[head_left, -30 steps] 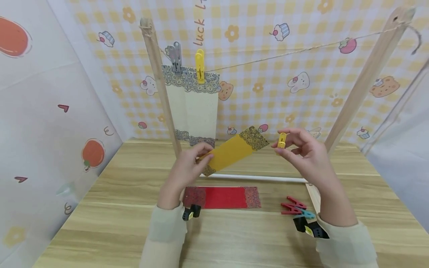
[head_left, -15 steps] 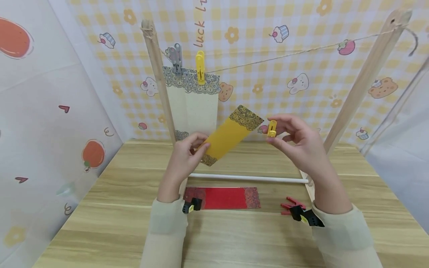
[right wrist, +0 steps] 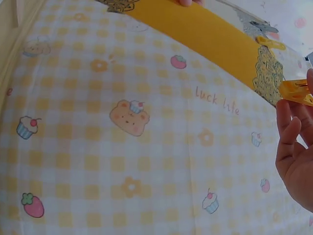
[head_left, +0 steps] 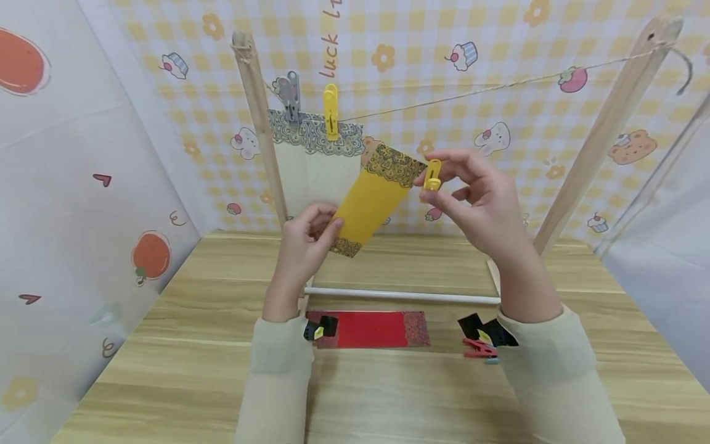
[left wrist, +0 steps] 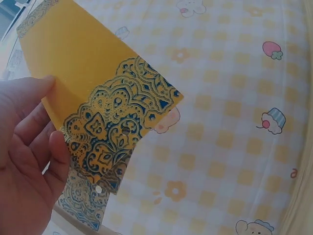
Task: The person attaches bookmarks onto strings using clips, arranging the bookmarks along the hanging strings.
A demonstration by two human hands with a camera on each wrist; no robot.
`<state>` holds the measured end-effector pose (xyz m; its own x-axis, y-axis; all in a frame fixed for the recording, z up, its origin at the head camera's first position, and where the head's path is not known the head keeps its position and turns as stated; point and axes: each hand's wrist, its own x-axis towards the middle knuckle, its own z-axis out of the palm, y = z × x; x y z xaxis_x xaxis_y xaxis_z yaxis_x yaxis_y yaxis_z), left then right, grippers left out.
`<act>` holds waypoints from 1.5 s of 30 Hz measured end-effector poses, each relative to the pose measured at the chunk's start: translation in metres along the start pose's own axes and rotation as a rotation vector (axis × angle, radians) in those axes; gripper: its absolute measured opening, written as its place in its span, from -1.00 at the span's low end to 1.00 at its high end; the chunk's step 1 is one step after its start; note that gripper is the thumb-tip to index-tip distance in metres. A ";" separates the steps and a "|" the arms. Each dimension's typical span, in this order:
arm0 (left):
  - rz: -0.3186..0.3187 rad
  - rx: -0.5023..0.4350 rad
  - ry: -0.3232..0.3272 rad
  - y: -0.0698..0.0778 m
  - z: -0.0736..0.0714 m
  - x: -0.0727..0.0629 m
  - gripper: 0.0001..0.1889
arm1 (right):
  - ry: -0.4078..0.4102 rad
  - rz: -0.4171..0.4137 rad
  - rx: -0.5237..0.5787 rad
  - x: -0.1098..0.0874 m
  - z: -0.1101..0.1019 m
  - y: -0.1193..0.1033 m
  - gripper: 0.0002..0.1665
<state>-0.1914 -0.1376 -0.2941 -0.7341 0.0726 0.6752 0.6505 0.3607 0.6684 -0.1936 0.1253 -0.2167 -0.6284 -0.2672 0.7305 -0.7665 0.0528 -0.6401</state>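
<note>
A yellow card (head_left: 374, 200) with a dark lace pattern at both ends is pinched by my left hand (head_left: 306, 237) near its lower left edge. It is tilted, its upper end leaning right. In the left wrist view, thumb and fingers hold the card (left wrist: 78, 54) by its edge. Between thumb and fingertips, my right hand (head_left: 481, 203) pinches a small yellow clothespin (head_left: 432, 176) right at the card's upper right corner. The right wrist view shows the clothespin (right wrist: 295, 91) overlapping the patterned end.
Cream cards (head_left: 333, 172) hang from a twine line (head_left: 499, 84) by a grey clothespin (head_left: 290, 102) and a yellow one. Two wooden posts (head_left: 607, 123) carry the twine. On the table lie a red card (head_left: 371, 330), a white rod (head_left: 399, 295) and red clothespins (head_left: 478, 348).
Both hands have risen toward the twine. The yellow card has turned more upright, and the right hand has moved left, bringing the clothespin to the card's corner.
</note>
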 end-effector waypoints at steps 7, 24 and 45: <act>-0.018 -0.020 0.006 0.000 0.003 0.011 -0.87 | 0.016 -0.022 0.034 0.022 0.007 -0.004 -0.50; -0.102 -0.120 0.063 -0.005 0.014 0.025 -0.81 | 0.067 -0.048 0.023 0.071 0.019 -0.019 -0.61; -0.165 -0.240 0.133 -0.011 0.028 0.016 -0.81 | 0.068 0.009 0.224 0.107 0.029 -0.030 -0.75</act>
<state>-0.2158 -0.1140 -0.2992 -0.8121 -0.0969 0.5755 0.5635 0.1265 0.8164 -0.2337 0.0671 -0.1264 -0.6484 -0.2018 0.7341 -0.7170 -0.1622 -0.6779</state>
